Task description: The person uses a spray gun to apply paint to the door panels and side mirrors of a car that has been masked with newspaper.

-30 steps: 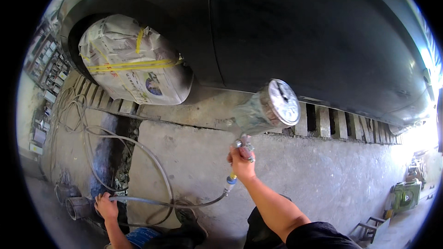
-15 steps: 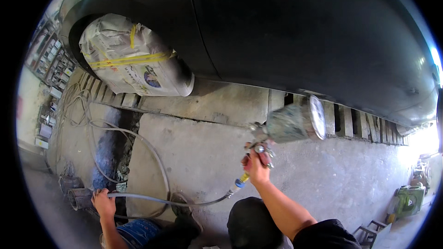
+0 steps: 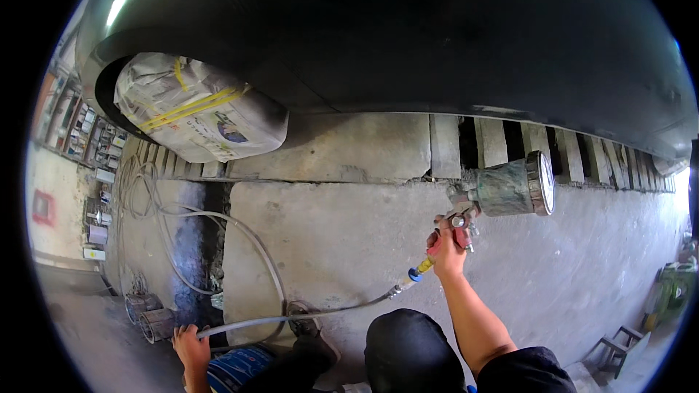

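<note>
My right hand is wrapped round the red grip of a metal spray gun, low beside the dark car body. The gun's stained paint cup lies almost horizontal, its metal lid facing right. A yellow and blue coupling joins the grip to a grey air hose. At bottom left my left hand is closed on that hose. At upper left the car's wheel is wrapped in printed paper crossed with yellow tape.
Hose coils lie left, beside a narrow trench. Slatted grating runs under the car. Grimy buckets, a blue container, my shoe and knee are low in view. Shelves stand left; a green container and stool right.
My right hand and the spray gun have moved right, and the cup has turned from facing me to lying sideways. My left hand still holds the hose. The view has shifted a little.
</note>
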A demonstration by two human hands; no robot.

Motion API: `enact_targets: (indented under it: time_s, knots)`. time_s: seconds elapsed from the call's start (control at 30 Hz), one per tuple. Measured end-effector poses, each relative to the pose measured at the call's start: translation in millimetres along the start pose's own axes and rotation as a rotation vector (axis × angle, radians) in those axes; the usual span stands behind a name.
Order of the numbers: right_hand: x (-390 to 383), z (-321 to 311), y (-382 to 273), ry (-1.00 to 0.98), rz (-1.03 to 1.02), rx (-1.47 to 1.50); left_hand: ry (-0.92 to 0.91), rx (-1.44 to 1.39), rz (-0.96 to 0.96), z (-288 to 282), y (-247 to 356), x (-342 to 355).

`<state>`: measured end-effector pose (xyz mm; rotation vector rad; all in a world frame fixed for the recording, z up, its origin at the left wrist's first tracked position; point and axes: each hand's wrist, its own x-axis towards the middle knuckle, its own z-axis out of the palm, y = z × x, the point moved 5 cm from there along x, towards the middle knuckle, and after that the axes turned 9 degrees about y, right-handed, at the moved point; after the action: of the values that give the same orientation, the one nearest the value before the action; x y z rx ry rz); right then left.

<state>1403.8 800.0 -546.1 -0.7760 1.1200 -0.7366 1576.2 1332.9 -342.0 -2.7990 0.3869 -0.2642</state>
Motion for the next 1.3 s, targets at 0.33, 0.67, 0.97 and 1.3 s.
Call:
enact_targets:
  time_s: [0.33, 0.67, 0.97, 1.3]
  knots:
    - [-5.9, 90.0, 59.4, -0.262, 0.109, -0.103, -0.006, 0.007, -0.024, 2.0, -91.0, -19.3]
    - [19.8, 57.8, 34.8, -0.204, 0.105, 0.033, -0.148, 0.048, 0.012, -17.5, -38.1, -22.8]
    - [46.6, -122.3, -29.8, 0.254, -0.234, 0.137, -0.221, -0.083, 0.162, -10.0, 24.5, 14.4]
    - [34.5, -45.7, 6.7, -0.209, 0.146, 0.097, -0.089, -0.278, 0.219, -23.1, -10.4, 24.5]
